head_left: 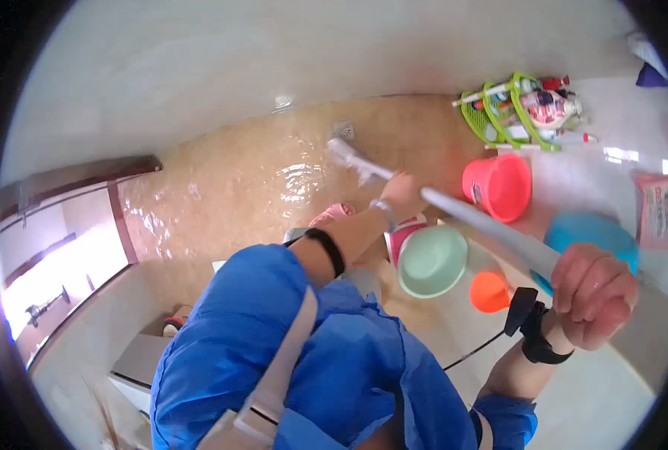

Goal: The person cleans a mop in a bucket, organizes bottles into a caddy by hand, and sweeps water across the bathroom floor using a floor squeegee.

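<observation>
A long mop with a pale grey handle (491, 229) runs slantwise across the view. Its whitish head (341, 152) is down at the wet tiled floor (229, 195), close to a floor drain (343, 130); blur hides the head's detail. My left hand (403, 193) is closed around the lower part of the handle. Up at the other end, my right hand (592, 296) wraps the top of the handle. Below the handle are a pale green basin (433, 262) and an orange dipper (490, 292).
A red bucket (510, 187) stands by the wall, beside a green rack (491, 112) holding bottles. Partly behind the handle sits a blue basin (592, 236). A pink-and-white bag (660, 210) is at the far right. At left is a bright doorway or window (56, 255).
</observation>
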The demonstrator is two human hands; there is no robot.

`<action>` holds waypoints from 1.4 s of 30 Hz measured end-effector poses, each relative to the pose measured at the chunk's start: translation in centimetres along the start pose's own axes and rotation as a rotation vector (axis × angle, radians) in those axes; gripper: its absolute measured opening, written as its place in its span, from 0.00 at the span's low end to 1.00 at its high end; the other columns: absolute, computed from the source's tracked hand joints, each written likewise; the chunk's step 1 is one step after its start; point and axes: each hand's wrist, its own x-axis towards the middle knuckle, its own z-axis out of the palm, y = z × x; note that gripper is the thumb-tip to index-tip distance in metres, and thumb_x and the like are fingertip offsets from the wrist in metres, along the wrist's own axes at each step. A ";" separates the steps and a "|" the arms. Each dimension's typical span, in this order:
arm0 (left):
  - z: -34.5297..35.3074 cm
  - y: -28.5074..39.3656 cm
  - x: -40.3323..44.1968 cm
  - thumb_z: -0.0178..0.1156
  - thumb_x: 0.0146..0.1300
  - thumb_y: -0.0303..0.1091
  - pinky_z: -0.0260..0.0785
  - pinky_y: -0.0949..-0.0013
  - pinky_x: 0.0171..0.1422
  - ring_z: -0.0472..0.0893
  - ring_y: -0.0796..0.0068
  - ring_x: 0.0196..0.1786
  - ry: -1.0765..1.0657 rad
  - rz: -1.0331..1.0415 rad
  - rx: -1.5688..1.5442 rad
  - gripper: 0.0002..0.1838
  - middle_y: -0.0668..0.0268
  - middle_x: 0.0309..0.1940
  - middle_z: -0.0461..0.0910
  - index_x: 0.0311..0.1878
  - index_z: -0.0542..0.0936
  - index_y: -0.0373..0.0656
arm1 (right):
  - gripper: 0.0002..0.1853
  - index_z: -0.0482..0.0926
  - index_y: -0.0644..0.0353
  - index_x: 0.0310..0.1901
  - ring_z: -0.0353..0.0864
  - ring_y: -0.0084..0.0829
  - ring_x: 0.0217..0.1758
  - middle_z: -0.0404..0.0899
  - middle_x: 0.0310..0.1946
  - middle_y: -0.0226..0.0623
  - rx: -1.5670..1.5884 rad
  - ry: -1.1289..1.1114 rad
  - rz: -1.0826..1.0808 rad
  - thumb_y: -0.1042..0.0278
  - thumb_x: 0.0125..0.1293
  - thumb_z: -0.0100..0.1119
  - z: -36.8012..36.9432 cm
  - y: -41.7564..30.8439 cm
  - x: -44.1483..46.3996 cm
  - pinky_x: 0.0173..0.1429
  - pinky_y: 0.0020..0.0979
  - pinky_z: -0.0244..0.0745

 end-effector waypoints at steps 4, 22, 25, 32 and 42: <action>-3.6 -0.6 -3.7 0.61 0.43 0.33 0.67 0.59 0.45 0.79 0.58 0.35 0.146 -0.108 0.012 0.08 0.62 0.27 0.81 0.30 0.83 0.55 | 0.17 0.67 0.57 0.20 0.63 0.22 0.07 0.66 0.07 0.26 0.214 -0.133 0.067 0.59 0.62 0.55 -1.0 2.6 2.2 0.16 0.28 0.64; -5.7 -3.2 5.2 0.54 0.46 0.34 0.60 0.61 0.55 0.78 0.61 0.42 0.279 -0.392 0.243 0.11 0.59 0.30 0.80 0.34 0.83 0.51 | 0.21 0.63 0.54 0.14 0.61 0.23 0.06 0.64 0.06 0.27 0.438 -0.552 0.090 0.58 0.62 0.54 -3.9 11.0 15.9 0.19 0.27 0.65; -5.0 -2.9 2.1 0.56 0.45 0.36 0.63 0.63 0.53 0.79 0.59 0.39 -0.095 -0.655 0.365 0.11 0.57 0.30 0.80 0.33 0.83 0.51 | 0.17 0.65 0.54 0.18 0.58 0.24 0.10 0.61 0.09 0.26 0.569 -0.330 0.303 0.61 0.62 0.53 -7.0 15.4 11.7 0.21 0.30 0.57; 2.7 7.7 11.8 0.62 0.42 0.42 0.67 0.58 0.52 0.79 0.61 0.39 -0.184 -0.218 0.196 0.13 0.62 0.28 0.80 0.36 0.82 0.58 | 0.16 0.60 0.49 0.18 0.55 0.22 0.12 0.59 0.12 0.22 0.203 0.014 0.011 0.64 0.64 0.46 -22.2 4.6 10.3 0.23 0.28 0.54; 2.8 3.3 18.5 0.60 0.44 0.42 0.58 0.61 0.52 0.79 0.65 0.39 -0.054 -0.106 0.150 0.11 0.65 0.29 0.81 0.34 0.82 0.58 | 0.18 0.57 0.54 0.19 0.52 0.22 0.13 0.53 0.12 0.27 -0.040 -0.197 -0.164 0.62 0.69 0.40 -13.3 8.1 11.8 0.24 0.27 0.53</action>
